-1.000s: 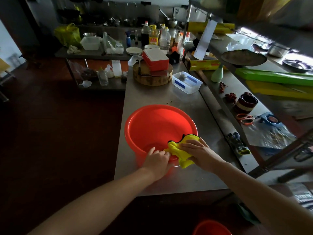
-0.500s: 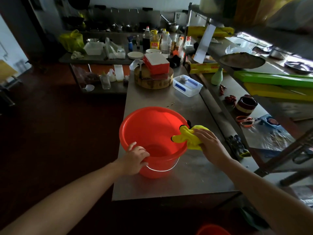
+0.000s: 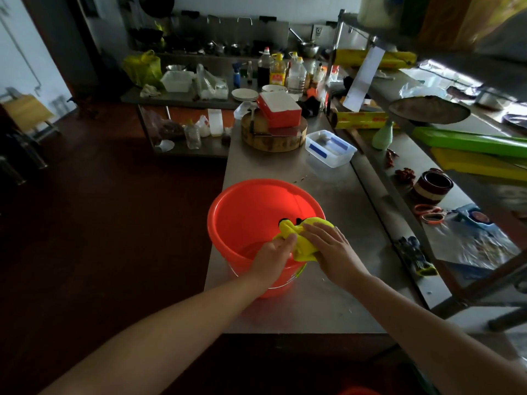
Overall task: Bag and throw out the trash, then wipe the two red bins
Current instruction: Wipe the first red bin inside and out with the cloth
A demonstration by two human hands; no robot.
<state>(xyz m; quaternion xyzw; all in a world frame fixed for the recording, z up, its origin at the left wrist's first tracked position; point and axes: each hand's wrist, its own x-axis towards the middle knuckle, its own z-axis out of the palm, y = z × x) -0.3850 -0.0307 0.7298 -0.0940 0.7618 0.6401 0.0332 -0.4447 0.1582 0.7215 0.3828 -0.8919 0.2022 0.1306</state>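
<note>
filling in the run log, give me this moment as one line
step: wiping red bin | right hand: presses yellow cloth on near rim | left hand: grips rim beside cloth | bin: upright on steel table

Dim kitchen, dark red floor (image 3: pixel 108 223), steel counters (image 3: pixel 336 306).

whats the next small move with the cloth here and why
Probably slide the yellow cloth along the rim toward the far side: the right hand presses it on the red bin at the near-right rim, the left hand grips the rim beside it, and the far rim is uncovered.
</note>
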